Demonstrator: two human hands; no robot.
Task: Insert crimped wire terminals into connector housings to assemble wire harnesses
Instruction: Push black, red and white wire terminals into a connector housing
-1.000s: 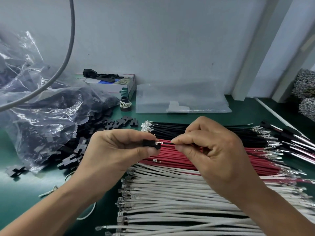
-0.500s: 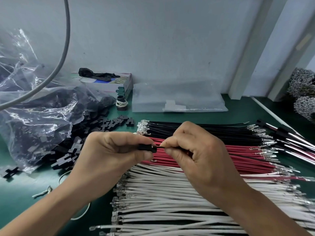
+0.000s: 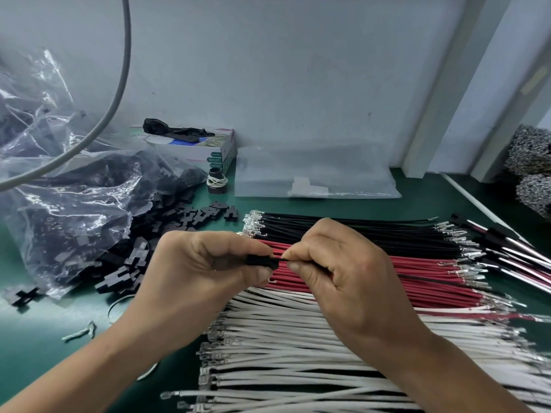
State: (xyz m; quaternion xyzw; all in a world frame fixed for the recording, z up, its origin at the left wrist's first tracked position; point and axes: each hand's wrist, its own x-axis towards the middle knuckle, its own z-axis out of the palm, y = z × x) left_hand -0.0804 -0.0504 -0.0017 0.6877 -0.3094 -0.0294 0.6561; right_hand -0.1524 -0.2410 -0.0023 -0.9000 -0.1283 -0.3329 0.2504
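Black wire (image 3: 423, 277) pushed deeper; left hand (image 3: 196, 263) pinches one housing (image 3: 262, 260), right hand (image 3: 343, 263) fingers pinch wire.

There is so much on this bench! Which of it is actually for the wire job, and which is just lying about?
For the job:
black housing in the left hand
black wire fed in by the right hand
black wires, red wires, white wires
bag of housings

Lying about:
tissue box
rubber bands
empty clear bag
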